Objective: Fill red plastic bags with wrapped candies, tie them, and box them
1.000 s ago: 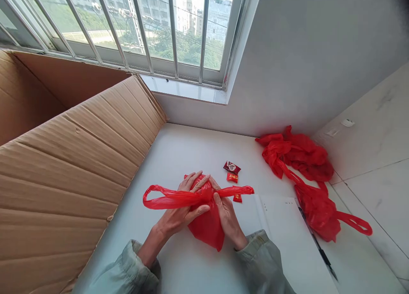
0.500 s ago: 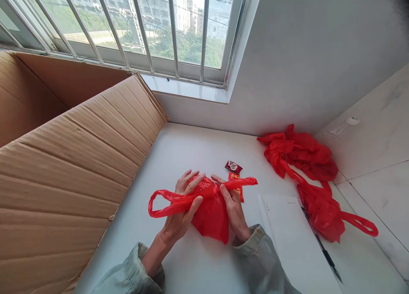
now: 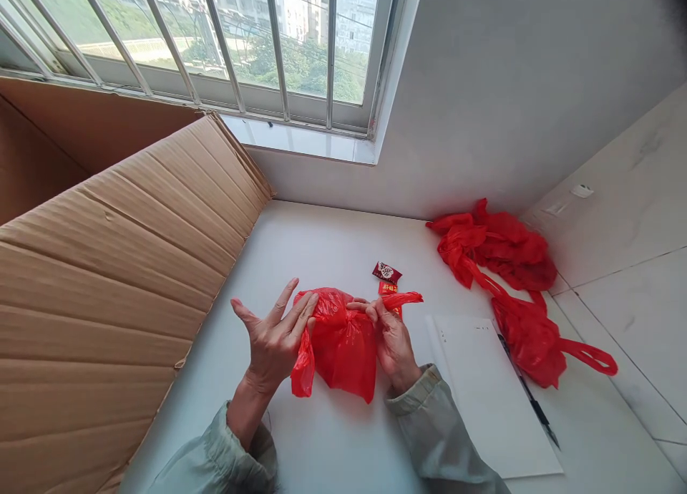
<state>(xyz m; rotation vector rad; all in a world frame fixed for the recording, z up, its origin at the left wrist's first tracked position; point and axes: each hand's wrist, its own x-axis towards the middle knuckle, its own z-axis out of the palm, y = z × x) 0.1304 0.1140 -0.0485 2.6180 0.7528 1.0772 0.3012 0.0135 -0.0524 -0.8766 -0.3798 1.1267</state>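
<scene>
A knotted red plastic bag (image 3: 343,358) sits on the white table between my hands. My left hand (image 3: 276,340) has its thumb and a finger spread wide, and its other fingers rest against the bag's left side. One handle loop of the bag hangs down beside that palm. My right hand (image 3: 391,333) is closed on the bag's other handle, pinching it near the knot, with the handle's end sticking out to the right. Just behind lie a dark red small packet (image 3: 386,271) and a bright red packet (image 3: 387,288), the latter partly covered by the handle.
A large open cardboard box (image 3: 123,265) stands on the left. At the right lie crumpled red plastic bags (image 3: 499,247), another red bag (image 3: 531,344) with a loop handle, white paper (image 3: 488,394) and a black pen (image 3: 538,412). A barred window (image 3: 300,57) is behind.
My left hand has let go of the left handle and spread its fingers, shifting left; that handle now droops. My right fingers have closed round the right handle. The view has shifted slightly.
</scene>
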